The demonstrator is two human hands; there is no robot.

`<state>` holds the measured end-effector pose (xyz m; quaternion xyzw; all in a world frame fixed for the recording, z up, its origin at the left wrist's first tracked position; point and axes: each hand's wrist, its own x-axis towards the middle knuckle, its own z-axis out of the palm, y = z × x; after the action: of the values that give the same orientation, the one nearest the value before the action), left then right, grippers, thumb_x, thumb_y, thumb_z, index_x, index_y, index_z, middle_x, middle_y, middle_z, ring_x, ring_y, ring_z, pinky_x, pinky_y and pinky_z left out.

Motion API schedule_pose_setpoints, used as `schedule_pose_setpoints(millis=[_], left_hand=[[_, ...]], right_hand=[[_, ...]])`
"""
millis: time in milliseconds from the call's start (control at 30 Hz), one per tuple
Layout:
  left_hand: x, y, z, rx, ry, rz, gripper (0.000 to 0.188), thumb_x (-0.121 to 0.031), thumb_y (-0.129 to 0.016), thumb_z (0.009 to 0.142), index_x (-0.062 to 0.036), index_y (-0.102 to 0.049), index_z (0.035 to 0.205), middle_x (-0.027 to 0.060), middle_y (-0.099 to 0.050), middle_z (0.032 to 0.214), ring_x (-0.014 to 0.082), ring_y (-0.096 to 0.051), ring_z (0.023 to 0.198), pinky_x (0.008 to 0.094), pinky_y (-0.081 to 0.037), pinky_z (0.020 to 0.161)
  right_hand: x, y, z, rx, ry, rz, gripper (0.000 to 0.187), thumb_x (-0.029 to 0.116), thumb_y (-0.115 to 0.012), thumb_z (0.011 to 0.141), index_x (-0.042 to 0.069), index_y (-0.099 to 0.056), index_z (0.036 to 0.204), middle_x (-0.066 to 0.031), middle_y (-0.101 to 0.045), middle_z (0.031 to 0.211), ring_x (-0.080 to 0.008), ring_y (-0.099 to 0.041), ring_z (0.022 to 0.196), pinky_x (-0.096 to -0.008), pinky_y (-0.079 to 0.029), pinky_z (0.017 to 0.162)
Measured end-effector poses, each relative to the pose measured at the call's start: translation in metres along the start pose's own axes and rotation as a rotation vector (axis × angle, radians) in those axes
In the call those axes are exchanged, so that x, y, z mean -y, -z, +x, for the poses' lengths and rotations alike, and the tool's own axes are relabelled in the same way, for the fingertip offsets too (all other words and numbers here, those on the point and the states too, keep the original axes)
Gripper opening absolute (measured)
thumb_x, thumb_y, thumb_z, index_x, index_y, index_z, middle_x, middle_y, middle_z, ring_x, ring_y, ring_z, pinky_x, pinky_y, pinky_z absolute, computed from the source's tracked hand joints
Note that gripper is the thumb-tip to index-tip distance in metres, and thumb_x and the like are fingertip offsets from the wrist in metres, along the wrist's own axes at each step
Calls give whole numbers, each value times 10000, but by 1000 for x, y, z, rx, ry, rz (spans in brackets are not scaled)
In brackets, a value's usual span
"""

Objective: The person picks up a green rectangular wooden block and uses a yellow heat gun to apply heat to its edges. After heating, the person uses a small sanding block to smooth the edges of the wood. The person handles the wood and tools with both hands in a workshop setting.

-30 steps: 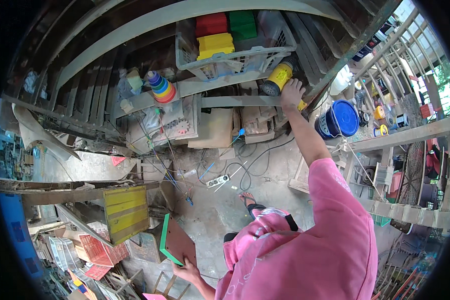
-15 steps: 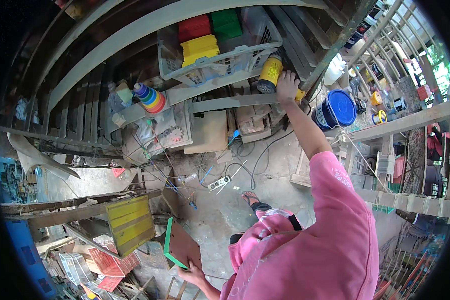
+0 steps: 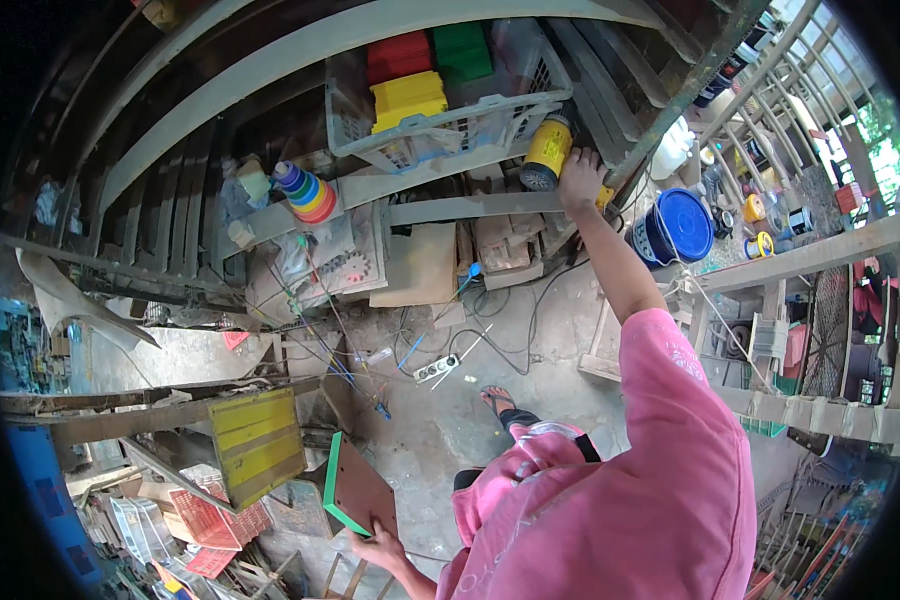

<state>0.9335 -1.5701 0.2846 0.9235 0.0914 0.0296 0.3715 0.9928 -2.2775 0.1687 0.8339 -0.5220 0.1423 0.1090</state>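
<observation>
"One question: where's the yellow-and-black cylinder (image 3: 548, 150)?"

"On my remote feed, by the front edge of the slatted rack (image 3: 370, 188), long axis pointing away, just left of the nearer right hand (image 3: 581, 181). It's half-curled; I can't tell if it grips anything. The left hand (image 3: 375, 546) clasps a green-edged brown board (image 3: 363, 492)."

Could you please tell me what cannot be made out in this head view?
Head view: part of the yellow-and-black tool, hidden by the right hand.
Head view: part of the left hand, hidden behind the green-edged board.
Head view: far-left clutter, too small and blurred.
</observation>
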Motion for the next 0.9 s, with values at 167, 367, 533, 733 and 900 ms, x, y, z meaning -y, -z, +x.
schedule_pose_setpoints(millis=[167,367,533,733,900], left_hand=[[11,4,-5,-109,-5,130,379,10,-729,806,126,-636,1155,227,-708,1046,295,-663,937,413,-494,899],[15,18,-12,-199,40,222,375,-16,-720,796,119,-644,1138,257,-715,988,298,-675,909,424,-505,877],[4,37,-21,-212,76,-28,322,-17,-668,819,71,-656,1129,256,-717,938,270,-690,886,402,-517,849],[9,85,-50,-425,155,-115,341,28,-658,781,21,-674,1121,264,-703,929,267,-733,952,365,-536,817],[39,131,-97,-693,241,-289,335,1,-700,820,18,-673,1153,227,-725,934,149,-698,900,332,-536,794]], right_hand=[[-3,-8,-1,13,6,20,498,169,-665,797,34,-537,1259,-131,-572,1272,-298,-490,1256,-487,-359,1030],[-6,10,-15,30,51,-29,702,302,-788,701,22,-502,1278,-169,-546,1276,-351,-485,1236,-498,-373,1022],[-8,52,-60,99,127,-8,1078,516,-767,736,-22,-275,1531,-224,-318,1570,-400,-310,1436,-594,-257,1133],[4,68,-149,-86,149,51,942,558,-733,755,-13,-420,1436,-275,-427,1452,-418,-444,1315,-574,-400,1006],[70,30,-316,130,511,245,995,449,-710,754,-13,-273,1520,-235,-343,1520,-407,-359,1374,-585,-314,1068]])
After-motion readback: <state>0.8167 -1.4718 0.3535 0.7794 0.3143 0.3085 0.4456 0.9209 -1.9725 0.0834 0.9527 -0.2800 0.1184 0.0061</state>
